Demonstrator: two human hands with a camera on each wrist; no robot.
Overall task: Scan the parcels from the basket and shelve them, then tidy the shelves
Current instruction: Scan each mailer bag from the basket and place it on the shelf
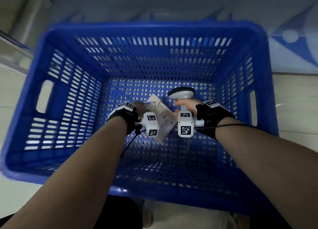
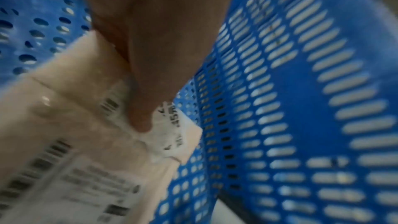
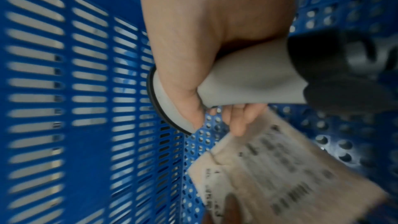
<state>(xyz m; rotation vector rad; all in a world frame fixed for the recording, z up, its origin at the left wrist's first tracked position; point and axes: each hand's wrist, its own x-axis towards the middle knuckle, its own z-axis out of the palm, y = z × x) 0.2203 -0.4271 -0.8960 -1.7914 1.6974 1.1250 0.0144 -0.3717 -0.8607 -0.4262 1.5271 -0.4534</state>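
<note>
One parcel left, mid-scan, both hands down in the basket.

L fingers (image 2: 140, 108) were pinched on the parcel (image 1: 160, 118) at its label end, held up off the basket floor; R hand (image 1: 186, 106) was wrapped round the scanner (image 1: 182, 93) grip, head just beside the parcel. Basket (image 1: 154, 29) showed no other pkgs, so probably the last one. Shelving & tidying were still to do; shelves weren't in view.

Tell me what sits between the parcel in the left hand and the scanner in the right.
Nothing: in the head view only the blue perforated basket floor shows between the flat beige labelled parcel and the grey handheld scanner.
</note>
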